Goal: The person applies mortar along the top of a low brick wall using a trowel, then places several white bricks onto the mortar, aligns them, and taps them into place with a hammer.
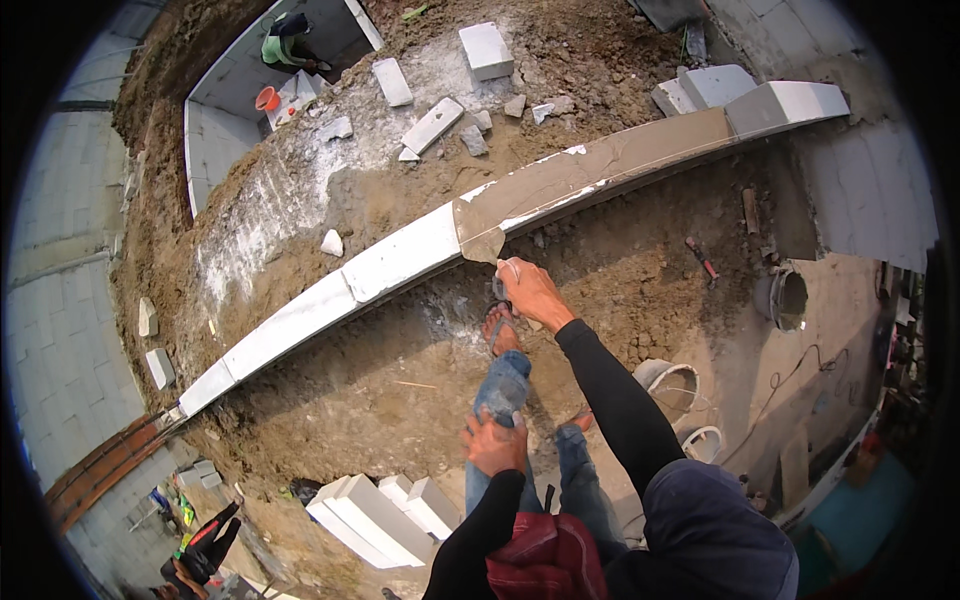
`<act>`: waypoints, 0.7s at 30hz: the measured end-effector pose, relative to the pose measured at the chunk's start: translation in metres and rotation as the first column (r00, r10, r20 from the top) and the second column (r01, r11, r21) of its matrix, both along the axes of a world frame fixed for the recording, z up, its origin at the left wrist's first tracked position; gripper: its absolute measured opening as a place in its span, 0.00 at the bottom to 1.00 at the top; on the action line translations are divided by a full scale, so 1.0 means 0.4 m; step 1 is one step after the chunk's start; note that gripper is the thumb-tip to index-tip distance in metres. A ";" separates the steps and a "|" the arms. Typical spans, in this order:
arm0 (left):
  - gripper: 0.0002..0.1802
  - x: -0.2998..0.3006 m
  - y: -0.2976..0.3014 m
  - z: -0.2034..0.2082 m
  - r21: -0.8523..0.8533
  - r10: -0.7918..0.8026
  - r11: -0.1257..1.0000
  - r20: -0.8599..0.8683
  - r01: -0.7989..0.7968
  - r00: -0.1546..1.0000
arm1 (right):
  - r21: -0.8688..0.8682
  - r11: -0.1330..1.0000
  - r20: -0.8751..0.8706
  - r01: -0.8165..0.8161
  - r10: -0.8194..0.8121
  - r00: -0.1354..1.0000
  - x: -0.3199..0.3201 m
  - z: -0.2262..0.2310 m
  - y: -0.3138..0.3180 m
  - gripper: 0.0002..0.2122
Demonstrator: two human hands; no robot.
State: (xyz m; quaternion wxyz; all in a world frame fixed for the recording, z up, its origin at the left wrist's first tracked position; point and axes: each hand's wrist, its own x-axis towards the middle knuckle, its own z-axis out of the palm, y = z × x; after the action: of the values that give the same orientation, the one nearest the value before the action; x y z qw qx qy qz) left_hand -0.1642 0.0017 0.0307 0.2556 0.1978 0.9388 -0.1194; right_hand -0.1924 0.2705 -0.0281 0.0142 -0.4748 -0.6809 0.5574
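Note:
My right hand (535,297) is closed round the handle of a trowel (480,240). Its mortar-smeared blade meets the top edge of the block row, where a bare white block (405,254) borders the stretch coated in grey-brown mortar (620,158). That wet layer runs right along the top as far as a white block (785,108) at the far end. My left hand (493,443) lies over my bent knee with its fingers slightly spread, and I make out no tool in it. A thin string line passes along the row's near edge.
Loose white blocks (486,52) and broken pieces lie on the soil beyond the row. More blocks (370,520) are stacked at the lower left. Buckets (668,388) and a red-handled tool (703,258) are on the right. Another person (287,45) crouches in a pit at upper left.

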 end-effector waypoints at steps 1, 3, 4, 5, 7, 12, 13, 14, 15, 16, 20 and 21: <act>0.39 -0.005 -0.006 -0.002 0.004 0.010 1.000 -0.010 -0.010 1.000 | 0.094 0.995 0.083 0.028 -0.036 0.996 0.016 -0.002 0.026 0.23; 0.37 -0.004 -0.016 -0.013 0.025 0.000 1.000 -0.017 0.000 1.000 | 0.216 0.975 0.237 0.057 -0.108 0.965 0.041 0.003 0.097 0.22; 0.36 -0.003 -0.021 -0.018 0.034 -0.006 0.999 -0.022 0.007 1.000 | 0.218 0.976 0.228 0.024 -0.075 0.971 0.033 0.000 0.116 0.22; 0.36 -0.001 -0.015 -0.017 0.039 -0.005 0.999 -0.011 0.005 1.000 | 0.223 0.975 0.219 -0.005 -0.045 0.975 0.026 -0.009 0.133 0.23; 0.36 -0.001 0.003 -0.006 0.048 -0.009 0.999 0.008 0.009 1.000 | 0.206 0.974 0.203 -0.095 0.053 0.978 -0.005 -0.021 0.143 0.23; 0.39 -0.009 -0.003 -0.009 0.016 -0.023 1.000 0.040 0.022 0.999 | 0.274 0.931 0.219 -0.240 0.182 0.958 0.003 -0.009 0.062 0.20; 0.39 -0.022 -0.012 -0.010 0.024 -0.012 1.000 0.050 0.011 0.999 | 0.299 0.923 0.249 -0.241 0.169 0.954 0.019 -0.004 0.065 0.20; 0.39 -0.031 -0.010 -0.011 0.017 -0.009 1.000 0.050 0.008 0.999 | 0.340 0.913 0.267 -0.226 0.137 0.954 0.043 -0.002 0.092 0.19; 0.40 -0.028 -0.009 -0.010 0.006 -0.006 1.000 0.058 0.006 0.998 | 0.374 0.902 0.292 -0.214 0.104 0.951 0.086 -0.001 0.131 0.19; 0.40 -0.028 -0.005 -0.008 -0.006 0.000 1.000 0.064 0.000 0.998 | 0.408 0.890 0.314 -0.204 0.073 0.947 0.121 0.000 0.173 0.18; 0.40 -0.006 0.017 -0.006 -0.036 -0.037 0.999 0.092 0.040 0.995 | 0.468 0.871 0.394 -0.148 -0.056 0.918 0.246 0.007 0.370 0.20; 0.40 -0.023 0.014 0.003 -0.040 -0.031 0.999 0.072 0.034 0.997 | 0.474 0.872 0.386 -0.120 -0.083 0.919 0.242 0.005 0.407 0.21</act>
State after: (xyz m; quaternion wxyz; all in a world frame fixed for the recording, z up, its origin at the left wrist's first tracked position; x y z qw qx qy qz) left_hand -0.1733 0.0073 0.0319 0.2908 0.2117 0.9231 -0.1359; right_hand -0.0957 0.4332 -0.0260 -0.0090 -0.5513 -0.7927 0.2601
